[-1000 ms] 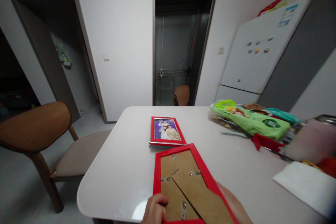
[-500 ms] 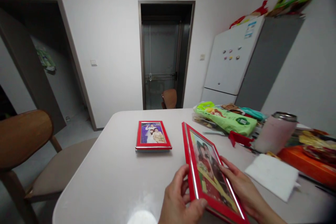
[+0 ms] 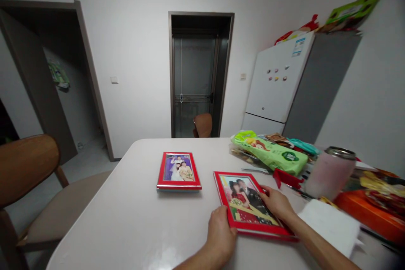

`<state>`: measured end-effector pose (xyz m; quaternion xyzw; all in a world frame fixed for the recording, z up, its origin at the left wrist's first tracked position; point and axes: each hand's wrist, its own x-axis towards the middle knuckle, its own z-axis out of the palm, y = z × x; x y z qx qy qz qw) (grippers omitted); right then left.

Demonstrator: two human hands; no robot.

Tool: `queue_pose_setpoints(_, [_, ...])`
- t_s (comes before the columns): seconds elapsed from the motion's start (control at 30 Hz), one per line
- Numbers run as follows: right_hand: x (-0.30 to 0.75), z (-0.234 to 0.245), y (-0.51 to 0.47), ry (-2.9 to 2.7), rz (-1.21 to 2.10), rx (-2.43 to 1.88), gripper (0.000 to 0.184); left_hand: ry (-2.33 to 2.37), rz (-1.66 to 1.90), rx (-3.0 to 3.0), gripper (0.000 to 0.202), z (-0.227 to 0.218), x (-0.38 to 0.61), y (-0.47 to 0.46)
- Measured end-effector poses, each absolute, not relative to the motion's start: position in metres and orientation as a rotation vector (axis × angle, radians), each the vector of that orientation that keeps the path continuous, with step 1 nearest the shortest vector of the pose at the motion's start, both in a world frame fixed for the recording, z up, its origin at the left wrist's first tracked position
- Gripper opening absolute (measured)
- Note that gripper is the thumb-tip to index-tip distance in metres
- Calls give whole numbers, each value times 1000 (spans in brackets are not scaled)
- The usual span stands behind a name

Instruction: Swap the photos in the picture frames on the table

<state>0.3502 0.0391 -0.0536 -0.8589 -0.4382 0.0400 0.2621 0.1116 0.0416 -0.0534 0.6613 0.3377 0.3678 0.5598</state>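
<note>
A red picture frame (image 3: 247, 204) with a photo of a couple lies nearly flat, low over the table or on it; which of the two I cannot tell. My left hand (image 3: 221, 234) is closed on its near left corner, the fingers partly hidden by the frame. On the right edge my right hand (image 3: 276, 202) grips it, fingertips over the border. To the left, a smaller red picture frame (image 3: 179, 171) with a purple-backed photo of several people lies face up on top of something thin. Neither hand touches that one.
On the white table (image 3: 126, 219), a green packet (image 3: 272, 152), a pink bottle (image 3: 330, 173), white tissue (image 3: 329, 225) and an orange box (image 3: 373, 202) crowd the right side. A brown chair (image 3: 31, 168) stands left; another chair (image 3: 203, 125) is behind. A fridge (image 3: 278, 80) stands back right.
The held picture frame has tipped from a steep tilt to nearly flat, lower toward the tabletop. Both hands have moved with it, still gripping. The view has tilted slightly upward.
</note>
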Motion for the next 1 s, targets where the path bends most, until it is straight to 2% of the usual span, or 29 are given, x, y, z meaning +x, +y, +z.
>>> queue_pose_setpoints(0.2, [289,-39,60,-1465,-56,-2191,37,943,931,1406,49,-62,74,70])
queue_pose_setpoints(0.4, [153,-30,119,-1900,-20,-1769,46,1077,1078,1028,22,-66,10,128])
queue_pose_setpoints(0.53, [110,-30,123,-1957,13,-1661,29,991,1191,849,16,-61,-11,135])
queue_pose_setpoints(0.63, [103,-32,102,-1990,72,-1574,26,910,1297,765,13,-57,-17,129])
queue_pose_setpoints(0.73, [105,-29,78,-1931,114,-1552,28,865,1378,757,17,-48,-22,113])
queue_pose_setpoints(0.8, [107,-22,65,-1782,177,-1580,37,854,1405,810,25,-36,-27,96])
queue_pose_setpoints(0.87, [109,-13,54,-1528,374,-1555,48,843,1408,894,28,-20,-32,74])
queue_pose_setpoints(1.0, [107,4,21,-1055,767,-1352,57,841,1367,1627,29,6,-42,26])
